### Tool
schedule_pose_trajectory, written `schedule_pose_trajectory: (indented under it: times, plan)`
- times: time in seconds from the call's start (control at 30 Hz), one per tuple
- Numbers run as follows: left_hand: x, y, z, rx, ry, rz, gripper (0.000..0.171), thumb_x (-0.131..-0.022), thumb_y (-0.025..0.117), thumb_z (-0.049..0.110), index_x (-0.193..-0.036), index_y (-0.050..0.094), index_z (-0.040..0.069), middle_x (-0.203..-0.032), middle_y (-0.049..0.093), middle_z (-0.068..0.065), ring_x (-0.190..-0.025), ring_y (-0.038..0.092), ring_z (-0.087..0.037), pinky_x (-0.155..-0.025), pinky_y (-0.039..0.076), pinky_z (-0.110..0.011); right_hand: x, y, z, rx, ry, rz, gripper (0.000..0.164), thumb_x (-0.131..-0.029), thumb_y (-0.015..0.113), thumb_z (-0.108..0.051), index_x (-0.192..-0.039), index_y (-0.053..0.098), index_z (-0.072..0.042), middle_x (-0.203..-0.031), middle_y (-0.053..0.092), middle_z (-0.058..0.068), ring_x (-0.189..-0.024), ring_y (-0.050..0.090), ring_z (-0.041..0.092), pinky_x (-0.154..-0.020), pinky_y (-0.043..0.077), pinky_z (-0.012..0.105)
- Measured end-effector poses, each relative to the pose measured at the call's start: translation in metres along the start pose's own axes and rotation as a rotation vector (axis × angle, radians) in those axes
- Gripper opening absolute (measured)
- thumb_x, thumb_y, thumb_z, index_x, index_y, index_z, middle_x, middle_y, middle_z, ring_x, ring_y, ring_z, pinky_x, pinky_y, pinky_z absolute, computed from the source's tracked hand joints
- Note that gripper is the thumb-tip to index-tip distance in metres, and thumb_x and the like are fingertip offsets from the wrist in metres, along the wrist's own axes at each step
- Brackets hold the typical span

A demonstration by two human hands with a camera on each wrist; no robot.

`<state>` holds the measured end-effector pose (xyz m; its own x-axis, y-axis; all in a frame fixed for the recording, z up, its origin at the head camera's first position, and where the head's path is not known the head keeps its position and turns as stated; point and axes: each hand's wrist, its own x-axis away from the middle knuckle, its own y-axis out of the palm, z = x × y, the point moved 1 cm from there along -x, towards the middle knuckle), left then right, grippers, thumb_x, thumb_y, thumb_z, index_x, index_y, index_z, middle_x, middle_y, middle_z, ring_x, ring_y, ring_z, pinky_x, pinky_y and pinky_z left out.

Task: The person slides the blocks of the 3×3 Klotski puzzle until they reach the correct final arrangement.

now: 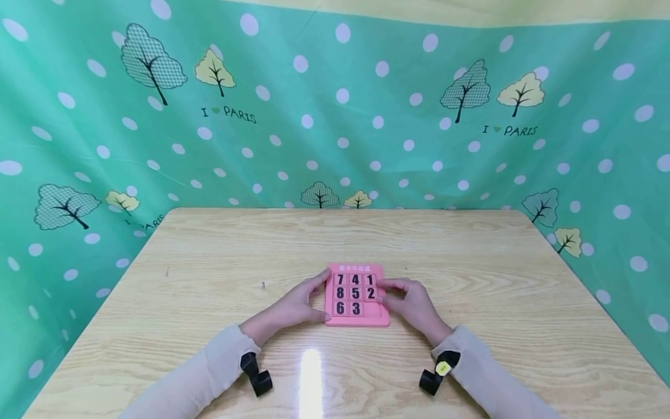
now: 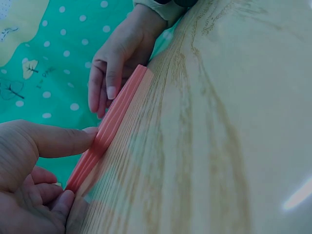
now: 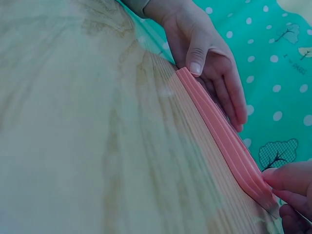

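Observation:
A pink number slide puzzle (image 1: 377, 321) lies flat on the wooden table. Its black-numbered tiles read 7 4 1, then 8 5 2, then 6 3, with a gap at the lower right. My left hand (image 1: 296, 302) holds its left side, index finger near the upper corner and thumb at the lower one. From the right, my right hand (image 1: 413, 302) reaches over the rim; its index finger and thumb touch around the "2" tile (image 1: 370, 293). In the left wrist view, the puzzle's side (image 2: 105, 134) shows edge-on, its face hidden.
The light wooden table (image 1: 235, 238) reaches back to a green dotted curtain (image 1: 335, 145) printed with trees. A bright reflection (image 1: 311, 384) lies on the tabletop near the front. Black cameras are strapped to both wrists over light sleeves.

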<state>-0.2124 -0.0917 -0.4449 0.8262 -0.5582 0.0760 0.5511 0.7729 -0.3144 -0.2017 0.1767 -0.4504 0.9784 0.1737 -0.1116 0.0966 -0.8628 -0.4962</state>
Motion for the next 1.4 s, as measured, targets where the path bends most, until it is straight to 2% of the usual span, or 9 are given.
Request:
schedule_pose_trajectory:
  times: [0.33,0.63,1.13,1.4]
  plan:
    - [-0.0006,-0.0001,-0.0003,0.008,0.001,0.000,0.098,-0.072,0.075,-0.001,-0.150,0.017,0.006,-0.155,0.021,-0.012,-0.136,0.033,-0.029,-0.114,0.022,-0.041,0.0012,0.0008,0.0001,0.003,0.017,0.006,0.033,-0.077,0.075,-0.007,-0.109,0.070,-0.006,-0.110,0.068,0.009,-0.106,0.059,0.025,-0.093,0.048,0.042]
    - [0.0003,0.0000,0.0021,0.005,-0.002,-0.002,0.097,-0.073,0.074,-0.002,-0.151,0.016,0.006,-0.155,0.021,-0.012,-0.136,0.033,-0.029,-0.113,0.024,-0.040,0.0021,-0.0001,-0.0028,0.007,-0.016,0.007,0.025,-0.076,0.076,-0.007,-0.101,0.072,-0.007,-0.104,0.070,0.007,-0.101,0.062,0.024,-0.090,0.050,0.036]
    - [0.0010,-0.0002,0.0034,0.003,0.004,-0.002,0.098,-0.072,0.074,-0.003,-0.150,0.015,0.005,-0.155,0.022,-0.013,-0.135,0.035,-0.029,-0.113,0.025,-0.040,0.0014,0.0002,-0.0033,0.025,0.003,0.002,0.029,-0.076,0.077,-0.008,-0.104,0.071,-0.007,-0.107,0.069,0.008,-0.104,0.061,0.024,-0.091,0.050,0.040]
    - [0.0006,0.0002,0.0036,0.005,0.007,-0.017,0.097,-0.073,0.073,-0.003,-0.150,0.014,0.003,-0.155,0.018,-0.014,-0.137,0.031,-0.029,-0.113,0.024,-0.040,0.0039,-0.0009,-0.0041,0.037,0.000,-0.017,0.027,-0.077,0.075,-0.008,-0.104,0.071,-0.007,-0.107,0.069,0.007,-0.104,0.060,0.025,-0.092,0.048,0.042]
